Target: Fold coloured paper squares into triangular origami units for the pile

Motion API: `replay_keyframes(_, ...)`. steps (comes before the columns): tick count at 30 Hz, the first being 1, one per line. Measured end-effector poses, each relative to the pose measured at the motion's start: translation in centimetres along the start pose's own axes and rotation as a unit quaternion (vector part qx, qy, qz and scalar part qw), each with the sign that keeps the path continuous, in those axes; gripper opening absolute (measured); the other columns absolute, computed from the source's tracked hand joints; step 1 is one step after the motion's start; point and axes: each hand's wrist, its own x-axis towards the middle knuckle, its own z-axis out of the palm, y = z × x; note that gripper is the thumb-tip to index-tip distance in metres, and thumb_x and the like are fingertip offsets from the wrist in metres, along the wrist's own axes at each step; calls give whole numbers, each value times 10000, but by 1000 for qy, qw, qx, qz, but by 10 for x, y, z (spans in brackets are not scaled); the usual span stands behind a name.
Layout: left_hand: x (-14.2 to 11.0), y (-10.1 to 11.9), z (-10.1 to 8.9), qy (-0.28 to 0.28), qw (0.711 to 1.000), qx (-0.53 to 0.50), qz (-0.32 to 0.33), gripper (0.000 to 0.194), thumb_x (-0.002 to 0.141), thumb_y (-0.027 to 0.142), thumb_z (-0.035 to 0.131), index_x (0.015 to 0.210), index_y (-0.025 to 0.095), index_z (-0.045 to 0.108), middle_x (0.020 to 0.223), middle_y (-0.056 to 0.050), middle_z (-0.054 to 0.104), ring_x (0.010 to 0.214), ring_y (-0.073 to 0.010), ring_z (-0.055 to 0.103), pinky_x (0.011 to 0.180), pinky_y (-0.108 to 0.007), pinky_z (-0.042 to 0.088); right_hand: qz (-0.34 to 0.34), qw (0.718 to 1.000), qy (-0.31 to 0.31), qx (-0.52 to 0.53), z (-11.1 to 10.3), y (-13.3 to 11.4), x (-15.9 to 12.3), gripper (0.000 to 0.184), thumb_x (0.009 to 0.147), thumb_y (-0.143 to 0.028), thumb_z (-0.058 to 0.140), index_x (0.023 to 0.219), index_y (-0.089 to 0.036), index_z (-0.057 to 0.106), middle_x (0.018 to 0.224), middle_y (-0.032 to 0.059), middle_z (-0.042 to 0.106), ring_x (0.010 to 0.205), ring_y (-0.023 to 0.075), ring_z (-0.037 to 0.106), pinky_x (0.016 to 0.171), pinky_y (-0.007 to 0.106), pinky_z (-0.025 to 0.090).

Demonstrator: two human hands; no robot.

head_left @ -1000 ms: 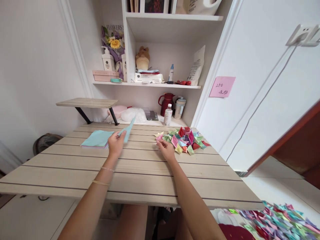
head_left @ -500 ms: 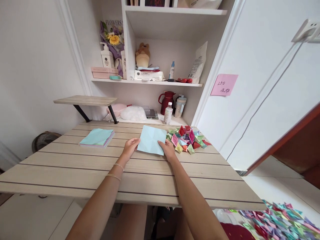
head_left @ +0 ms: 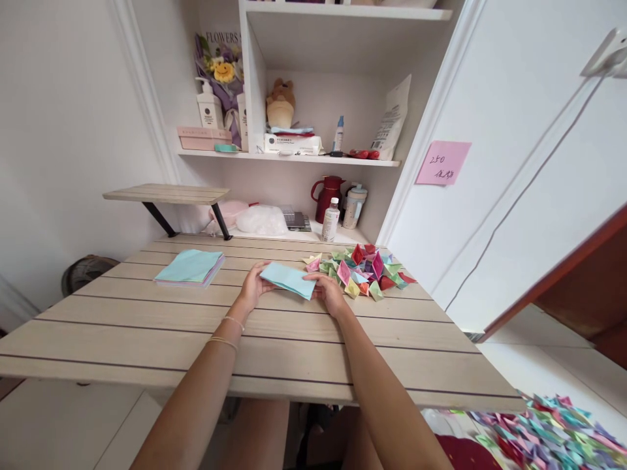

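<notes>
A light blue sheet of paper (head_left: 288, 279), folded over into a narrow rectangle, is held above the table between my two hands. My left hand (head_left: 255, 286) pinches its left end, and my right hand (head_left: 328, 293) grips the right end with the thumb on top. Just beyond my right hand lies a heap of small folded paper boats (head_left: 365, 271) in many colours. To the left of my left hand rests a stack of coloured paper (head_left: 190, 267) with a light blue sheet on top.
The slatted wooden table (head_left: 196, 329) carries a small raised shelf (head_left: 166, 194) at its back left. Behind stand a bottle (head_left: 330, 220), a red jug (head_left: 327, 196) and a cup (head_left: 353, 207). More folded paper pieces (head_left: 553, 431) cover the floor at the lower right.
The blue sheet, open and flat half a second ago, is now folded over to about half its height. A pink and yellow paper boat behind it has come into view.
</notes>
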Motion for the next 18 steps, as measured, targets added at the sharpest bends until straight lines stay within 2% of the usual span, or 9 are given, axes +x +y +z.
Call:
replay_keyframes(3,0,-1,3,-24,998,-39,-35,426,717,459,539,1044,188,501,910,-90,641,738,-187,632,661,-339,508,-22,998,-39,-36,6,-1,-3,446,657,-225,417,1038,-166,641,816,70,658,713,170,606,545,242,471)
replay_keyframes(6,0,-7,4,-32,999,-7,-29,446,649,317,678,1036,153,526,946,-124,646,769,-194,639,682,-325,509,-52,989,-86,-106,16,0,-8,472,675,-188,416,1110,-196,600,807,39,665,710,151,595,564,238,462)
replay_keyframes(8,1,-10,3,-23,999,18,-18,429,630,235,697,1023,142,553,908,-119,662,731,-180,642,655,-293,506,-82,980,-112,-145,20,1,-10,441,694,-184,441,1103,-208,604,788,18,664,668,133,583,585,244,461)
replay_keyframes(11,4,-14,0,-19,999,45,-17,393,625,207,690,998,137,585,822,-98,679,657,-154,636,592,-243,486,-115,971,-126,-167,22,1,-10,362,723,-224,502,1063,-201,626,804,19,666,675,132,585,633,261,466)
replay_keyframes(15,5,-15,-1,-52,994,90,-17,402,602,217,701,980,124,603,771,-90,681,607,-145,622,539,-217,455,-138,964,-126,-188,19,-2,-9,285,704,-313,597,955,-202,675,893,43,673,797,172,603,725,296,468)
replay_keyframes(18,3,-15,1,-88,990,113,-5,469,583,220,718,1022,125,580,801,-92,678,638,-157,629,565,-228,461,-145,958,-122,-214,18,-2,-9,274,684,-362,629,905,-215,692,930,43,671,842,190,602,764,306,457)
